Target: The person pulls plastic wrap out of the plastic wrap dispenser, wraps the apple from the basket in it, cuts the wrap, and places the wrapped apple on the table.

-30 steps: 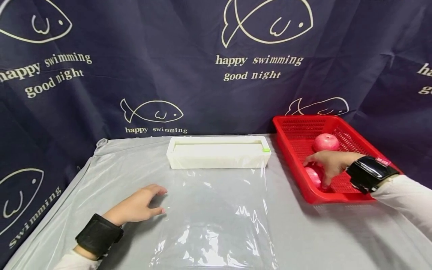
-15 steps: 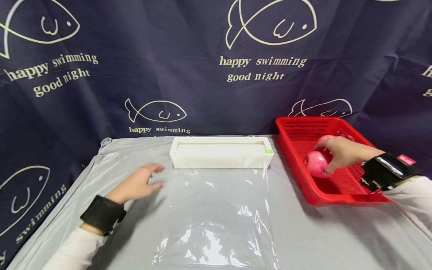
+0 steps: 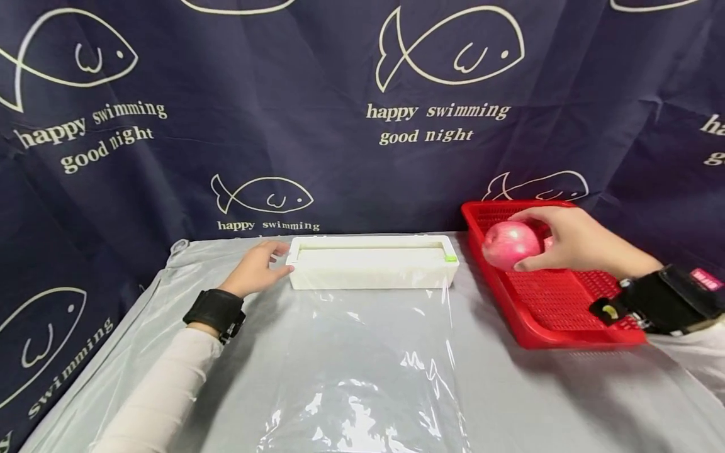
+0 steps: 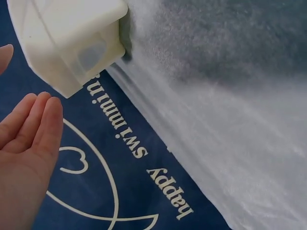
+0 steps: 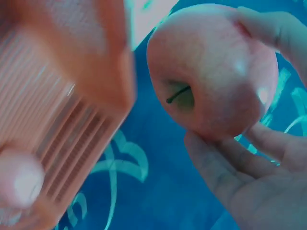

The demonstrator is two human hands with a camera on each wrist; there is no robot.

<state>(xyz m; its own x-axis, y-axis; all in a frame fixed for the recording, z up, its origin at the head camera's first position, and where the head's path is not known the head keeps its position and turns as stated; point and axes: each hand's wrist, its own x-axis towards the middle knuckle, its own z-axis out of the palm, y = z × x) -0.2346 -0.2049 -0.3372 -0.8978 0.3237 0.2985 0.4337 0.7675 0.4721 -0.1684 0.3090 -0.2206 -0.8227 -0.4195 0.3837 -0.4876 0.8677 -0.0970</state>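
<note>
One round, glossy pinkish-red apple [image 3: 511, 245], thin dark stem [image 5: 178, 95] — held by right hand [image 3: 580, 242], thumb and fingers parted apple-wide, at hand's nine o'clock, head view; left hand [image 3: 255, 270] — fingers loosely extended, holding nothing.

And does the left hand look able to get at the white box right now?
Probably yes: the left hand holds nothing and is right beside the white box, with nothing visible between them.
</note>
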